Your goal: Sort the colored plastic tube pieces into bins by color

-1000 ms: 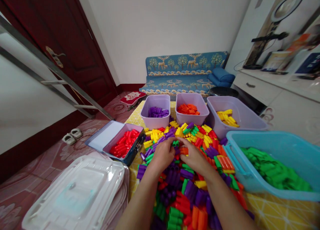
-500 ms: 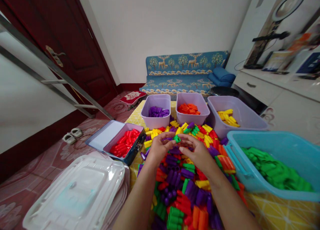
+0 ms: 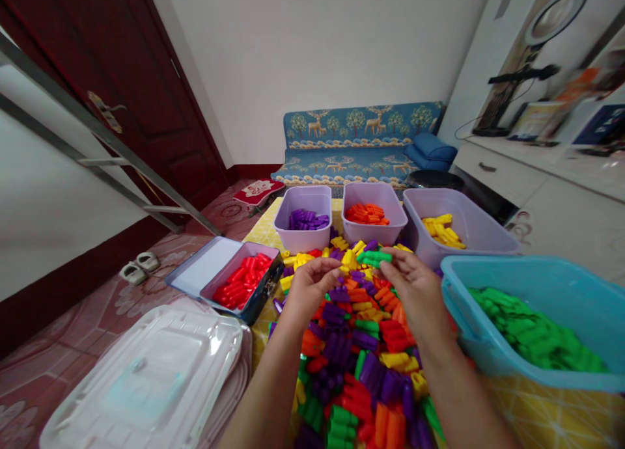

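Between the thumb and fingers of my right hand (image 3: 413, 276) is a green ridged plastic block (image 3: 375, 259), held just above the pile. My left hand (image 3: 312, 286) hovers over the pile to the left, fingers loosely curved and thumb apart; I see nothing held in it. A yellow block near its fingertips appears to lie in the pile. Below both hands spread many mixed tube-shaped blocks, among them purple blocks (image 3: 374, 371), red blocks (image 3: 356, 397) and orange blocks (image 3: 389, 426).
Lilac bins hold purple (image 3: 303, 241), orange (image 3: 374, 233) and yellow pieces (image 3: 461, 244). A turquoise tub (image 3: 532, 267) of green pieces stands right. On the left are an open case (image 3: 266, 296) with red pieces and stacked clear lids (image 3: 166, 371). Yellow cloth (image 3: 522, 410) covers the table.
My hands have moved apart. The right hand has shifted right with the green block, which was between both hands before; the left hand stays nearly in place.
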The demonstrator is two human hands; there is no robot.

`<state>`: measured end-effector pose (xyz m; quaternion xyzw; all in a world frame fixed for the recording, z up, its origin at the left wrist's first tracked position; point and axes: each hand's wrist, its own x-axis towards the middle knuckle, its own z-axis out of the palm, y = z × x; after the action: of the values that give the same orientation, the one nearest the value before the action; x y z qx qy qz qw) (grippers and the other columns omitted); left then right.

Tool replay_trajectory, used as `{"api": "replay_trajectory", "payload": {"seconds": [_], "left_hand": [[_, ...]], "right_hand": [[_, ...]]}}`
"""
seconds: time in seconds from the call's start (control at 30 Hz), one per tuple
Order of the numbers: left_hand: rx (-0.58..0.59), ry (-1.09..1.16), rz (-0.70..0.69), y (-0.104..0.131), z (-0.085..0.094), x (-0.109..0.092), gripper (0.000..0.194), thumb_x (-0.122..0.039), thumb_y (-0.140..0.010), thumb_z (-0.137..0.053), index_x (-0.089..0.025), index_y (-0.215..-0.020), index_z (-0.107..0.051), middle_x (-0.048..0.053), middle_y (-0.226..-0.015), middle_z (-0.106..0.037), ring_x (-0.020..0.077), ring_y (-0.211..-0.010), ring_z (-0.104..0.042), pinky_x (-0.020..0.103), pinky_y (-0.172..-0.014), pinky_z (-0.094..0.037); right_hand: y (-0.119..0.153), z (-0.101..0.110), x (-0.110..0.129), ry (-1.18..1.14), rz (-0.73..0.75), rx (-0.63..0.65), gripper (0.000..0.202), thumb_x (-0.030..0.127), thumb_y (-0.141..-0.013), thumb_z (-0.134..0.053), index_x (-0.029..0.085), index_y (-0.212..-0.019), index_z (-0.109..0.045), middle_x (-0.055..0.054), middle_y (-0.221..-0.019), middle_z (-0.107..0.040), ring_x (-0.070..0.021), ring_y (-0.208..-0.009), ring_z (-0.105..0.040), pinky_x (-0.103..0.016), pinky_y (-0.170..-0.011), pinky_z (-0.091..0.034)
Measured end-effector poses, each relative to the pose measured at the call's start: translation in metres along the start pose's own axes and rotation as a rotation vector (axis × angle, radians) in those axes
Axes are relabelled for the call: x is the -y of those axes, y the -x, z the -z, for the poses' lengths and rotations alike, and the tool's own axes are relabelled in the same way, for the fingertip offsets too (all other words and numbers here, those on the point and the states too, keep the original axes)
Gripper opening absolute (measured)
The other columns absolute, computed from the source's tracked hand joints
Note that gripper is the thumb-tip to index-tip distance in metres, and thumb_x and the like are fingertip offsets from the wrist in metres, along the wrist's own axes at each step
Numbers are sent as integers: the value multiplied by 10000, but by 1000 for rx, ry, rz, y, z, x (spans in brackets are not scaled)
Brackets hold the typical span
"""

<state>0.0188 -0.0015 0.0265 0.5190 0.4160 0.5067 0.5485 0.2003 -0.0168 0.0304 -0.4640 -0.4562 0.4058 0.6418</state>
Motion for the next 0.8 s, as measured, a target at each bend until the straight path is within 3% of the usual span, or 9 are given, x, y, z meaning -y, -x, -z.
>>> {"api": "replay_trajectory", "payload": {"seconds": [0.13,0.2,0.23,0.3,0.37,0.53,0.67,0.8], "left_hand": [[134,-153,-17,6,-6,-1,317,-343,-758,-698,-128,-990,-687,81,-908,-729,175,-800,-666,259,-720,-511],[226,-293,-70,12,-13,-3,301,-310,-803,-647,-147,-1054,-686,86,-983,-725,197,-882,-666,281,-772,-515],[271,-376,-110,15,-18,-4,302,-294,-817,-627,-160,-1083,-682,85,-1028,-719,207,-933,-659,296,-814,-511],[354,-549,-208,21,-28,-4,310,-252,-830,-600,-188,-1124,-673,78,-1110,-697,220,-1030,-628,321,-900,-486],[399,-737,-290,25,-37,1,347,-178,-830,-555,-205,-1161,-659,79,-1154,-674,228,-1092,-591,344,-965,-452],[292,-1154,-248,23,-44,17,536,-29,-750,-450,-180,-1240,-608,127,-1172,-645,266,-1145,-543,411,-1019,-402],[272,-1225,-194,18,-35,18,495,-74,-731,-509,-208,-1188,-643,113,-1125,-656,272,-1081,-574,394,-954,-444],[279,-1169,-189,14,-26,18,390,-107,-733,-555,-220,-1075,-704,98,-1023,-695,272,-1003,-617,376,-889,-468]], "right_hand": [[-8,17,19,-390,276,-476,179,226,-798,-665,205,-968,-612,3,-922,-685,-126,-837,-677,-339,-899,-518],[-11,27,24,-586,275,-584,93,271,-877,-563,191,-905,-600,-18,-967,-670,-120,-929,-665,-309,-920,-510],[-13,32,25,-668,230,-607,177,315,-919,-491,177,-878,-595,-44,-1004,-660,-121,-972,-654,-287,-911,-514],[-14,38,25,-789,98,-621,367,406,-966,-354,153,-845,-590,-93,-1075,-637,-127,-998,-642,-255,-838,-537],[-14,41,24,-831,-12,-608,418,436,-969,-315,145,-853,-592,-100,-1087,-636,-127,-925,-653,-247,-717,-554],[-12,33,26,-756,-143,-516,302,336,-938,-402,155,-844,-625,-17,-810,-668,-76,-581,-590,-201,-515,-487],[-10,25,28,-703,-205,-449,282,313,-915,-449,151,-788,-642,9,-664,-643,-68,-525,-567,-178,-499,-462],[-10,21,20,-629,-259,-366,220,346,-836,-561,158,-772,-656,11,-648,-646,-75,-542,-579,-177,-507,-460]]}}
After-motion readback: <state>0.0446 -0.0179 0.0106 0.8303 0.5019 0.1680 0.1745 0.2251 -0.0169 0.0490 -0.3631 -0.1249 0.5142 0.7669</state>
